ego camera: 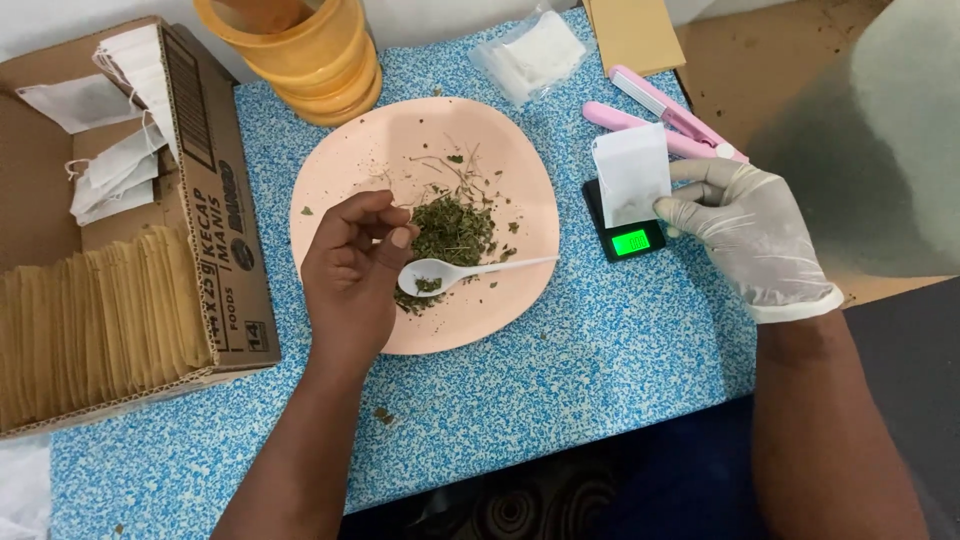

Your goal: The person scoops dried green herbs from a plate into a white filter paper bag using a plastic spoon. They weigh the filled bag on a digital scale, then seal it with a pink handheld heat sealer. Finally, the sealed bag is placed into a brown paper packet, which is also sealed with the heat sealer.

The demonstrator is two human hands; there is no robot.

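My bare left hand (350,275) hovers over a pink plate (340,170), its fingertips pinched together at the edge of a pile of dried green herbs (452,228). Whether any leaves sit between the fingers does not show. A white plastic spoon (470,270) lies on the plate just right of that hand, with a few herb bits in its bowl. My right hand (750,235), in a white glove, holds a small white paper sachet (632,175) upright over a small black digital scale (630,242) whose display glows green.
A cardboard box (215,230) at the left holds white tea bags (110,170) and a row of brown packets (100,320). Stacked orange containers (320,60), a clear plastic bag (530,55), brown envelopes (632,30) and a pink sealer (665,115) lie along the far side of the blue speckled mat.
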